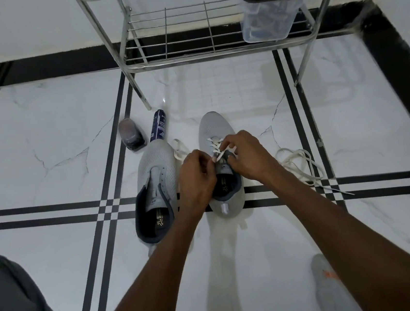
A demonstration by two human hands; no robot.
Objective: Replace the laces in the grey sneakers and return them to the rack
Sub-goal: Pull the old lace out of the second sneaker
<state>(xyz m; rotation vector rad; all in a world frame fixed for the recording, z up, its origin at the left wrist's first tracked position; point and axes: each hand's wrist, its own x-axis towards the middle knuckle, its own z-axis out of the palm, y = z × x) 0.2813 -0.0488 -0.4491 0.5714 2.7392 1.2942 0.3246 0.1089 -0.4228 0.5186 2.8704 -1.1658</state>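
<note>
Two grey mesh sneakers on white marble floor below steel wire rack (185, 30). Right grey sneaker (217, 128) partly laced; left hand (197, 175) and right hand (245, 156) both pinch white lace (217, 147) over eyelets. Left grey sneaker (155, 183) unlaced. Loose white laces (301, 163) lie right of shoes.

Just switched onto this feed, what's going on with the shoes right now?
A person is lacing the right-hand grey sneaker on the tiled floor. Both hands are at its eyelets: the left hand pinches the white lace, and the right hand grips it from the other side. Several crossings are threaded near the toe. The left-hand grey sneaker has no lace yet. A loose lace lies to the right. The metal rack stands behind, holding a plastic container but no sneakers.
</note>
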